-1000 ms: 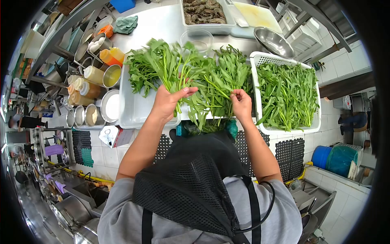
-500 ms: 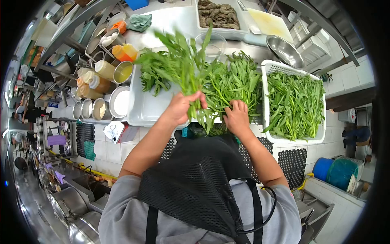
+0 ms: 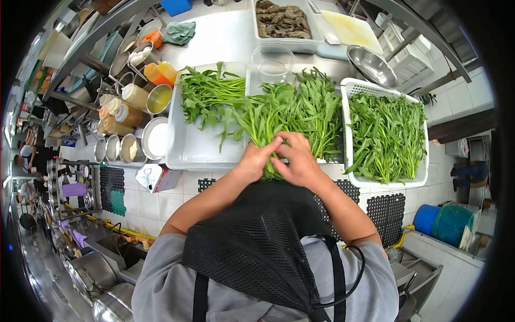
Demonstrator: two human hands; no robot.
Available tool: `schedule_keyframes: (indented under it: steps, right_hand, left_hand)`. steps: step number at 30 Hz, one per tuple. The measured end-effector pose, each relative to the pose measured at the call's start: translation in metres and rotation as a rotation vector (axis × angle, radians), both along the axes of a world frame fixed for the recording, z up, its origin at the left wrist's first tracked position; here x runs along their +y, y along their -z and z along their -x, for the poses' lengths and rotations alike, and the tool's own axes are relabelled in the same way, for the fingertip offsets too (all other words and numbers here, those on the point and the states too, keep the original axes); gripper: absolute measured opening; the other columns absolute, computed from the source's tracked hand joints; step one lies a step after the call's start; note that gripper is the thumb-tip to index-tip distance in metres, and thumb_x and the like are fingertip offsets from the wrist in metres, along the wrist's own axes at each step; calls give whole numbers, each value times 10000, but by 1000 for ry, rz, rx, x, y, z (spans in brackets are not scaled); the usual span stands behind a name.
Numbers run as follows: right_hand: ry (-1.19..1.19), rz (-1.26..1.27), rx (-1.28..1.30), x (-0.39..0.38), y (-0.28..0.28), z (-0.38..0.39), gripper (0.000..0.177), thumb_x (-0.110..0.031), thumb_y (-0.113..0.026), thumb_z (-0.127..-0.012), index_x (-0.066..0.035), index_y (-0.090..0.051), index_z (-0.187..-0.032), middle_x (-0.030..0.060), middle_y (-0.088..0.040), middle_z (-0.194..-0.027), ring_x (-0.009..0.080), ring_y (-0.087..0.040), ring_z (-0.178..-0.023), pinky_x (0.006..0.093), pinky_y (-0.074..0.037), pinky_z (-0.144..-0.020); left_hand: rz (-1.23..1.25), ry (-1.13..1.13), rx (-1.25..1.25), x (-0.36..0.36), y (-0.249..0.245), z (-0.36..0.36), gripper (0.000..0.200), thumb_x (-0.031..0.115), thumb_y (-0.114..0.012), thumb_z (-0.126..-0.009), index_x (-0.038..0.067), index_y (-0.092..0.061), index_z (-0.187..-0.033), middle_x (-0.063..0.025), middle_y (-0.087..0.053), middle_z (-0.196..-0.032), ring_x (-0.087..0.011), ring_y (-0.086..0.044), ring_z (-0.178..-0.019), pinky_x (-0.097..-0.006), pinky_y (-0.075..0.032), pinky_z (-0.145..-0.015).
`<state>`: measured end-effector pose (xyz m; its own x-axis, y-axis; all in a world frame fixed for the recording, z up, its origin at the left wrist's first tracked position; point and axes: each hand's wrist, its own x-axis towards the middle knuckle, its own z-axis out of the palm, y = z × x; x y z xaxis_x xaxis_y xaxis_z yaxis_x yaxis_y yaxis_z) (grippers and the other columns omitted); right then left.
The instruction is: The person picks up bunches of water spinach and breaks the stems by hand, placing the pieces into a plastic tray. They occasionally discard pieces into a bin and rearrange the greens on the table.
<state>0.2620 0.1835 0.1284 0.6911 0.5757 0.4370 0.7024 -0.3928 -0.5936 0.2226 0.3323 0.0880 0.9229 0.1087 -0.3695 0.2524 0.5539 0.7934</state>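
left of the filled basket (image 3: 414,183), a bunch of greens (image 3: 263,124) is gripped by the left hand (image 3: 254,162) and touched by the right hand (image 3: 299,160). loose greens (image 3: 317,110) are heaped beside the basket, fewer in the tray (image 3: 206,144) farther left.

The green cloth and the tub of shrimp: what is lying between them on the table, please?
Nothing lies between the green cloth and the tub of shrimp; the head view shows only bare tabletop there.
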Motion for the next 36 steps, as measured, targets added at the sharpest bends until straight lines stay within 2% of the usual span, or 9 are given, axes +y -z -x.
schedule_keyframes:
  steps: [2,7,11,17,18,21,28,33,36]
  right_hand:
    - [-165,-57,102,-1,0,-2,177,-136,-692,-749,-34,-640,-883,144,-575,-1074,328,-533,-995,394,-421,-874]
    - [223,239,-55,-16,55,-21,255,-155,-722,-747,-17,-585,-913,132,-547,-921,327,-530,-885,410,-436,-807]
    - [224,423,-175,-23,82,-38,203,-153,-656,-799,-18,-608,-943,125,-600,-807,308,-575,-805,397,-454,-716]
    - [214,-224,834,-12,20,-30,274,-124,-602,-883,-35,-588,-1142,115,-677,-765,174,-651,-655,301,-489,-599]
    - [166,-279,796,-11,23,-20,298,-98,-604,-881,-46,-579,-1173,92,-680,-780,113,-652,-694,274,-488,-597]
    - [7,-60,440,-13,26,0,334,-60,-619,-848,-98,-585,-1179,155,-675,-839,248,-676,-720,325,-511,-636]
    - [-3,-27,510,-17,32,8,279,-97,-633,-841,-75,-592,-1116,168,-662,-848,302,-648,-691,355,-489,-603]
    - [3,-173,893,-4,41,9,206,-132,-605,-870,-1,-593,-1028,118,-625,-720,167,-576,-598,309,-449,-562]
    - [50,-126,524,0,44,11,181,-144,-569,-891,6,-602,-986,64,-586,-666,105,-519,-578,268,-424,-546]
  left_hand:
    - [-2,3,-40,22,-10,-4,273,205,-671,-879,25,-571,-1057,-57,-623,-827,-180,-610,-752,-330,-498,-700]
    - [-142,-164,-246,52,-41,-6,241,171,-609,-917,13,-554,-1090,-65,-613,-785,-194,-609,-714,-327,-497,-679]
    - [112,-30,19,53,-37,-6,242,204,-554,-949,29,-537,-1115,-47,-587,-770,-193,-598,-708,-319,-493,-676]
    - [250,-39,91,37,-14,-8,195,209,-594,-929,53,-561,-1042,-47,-601,-800,-184,-604,-746,-324,-473,-683]
    - [234,-46,81,34,-16,-9,185,200,-606,-922,60,-567,-1037,-38,-603,-815,-174,-596,-750,-306,-469,-671]
    - [185,-16,50,29,-10,-14,182,215,-608,-923,65,-580,-1022,-34,-596,-829,-160,-578,-742,-301,-473,-670]
    - [129,-44,85,22,-16,-17,182,93,-665,-864,50,-584,-1021,-24,-592,-867,-142,-560,-753,-293,-472,-681]
    - [68,-79,34,17,-20,-18,220,57,-681,-843,36,-586,-1041,-44,-612,-939,-138,-572,-813,-294,-476,-725]
    - [10,-91,-9,15,-19,-15,224,53,-683,-842,25,-591,-1045,-53,-626,-976,-144,-585,-862,-295,-479,-757]
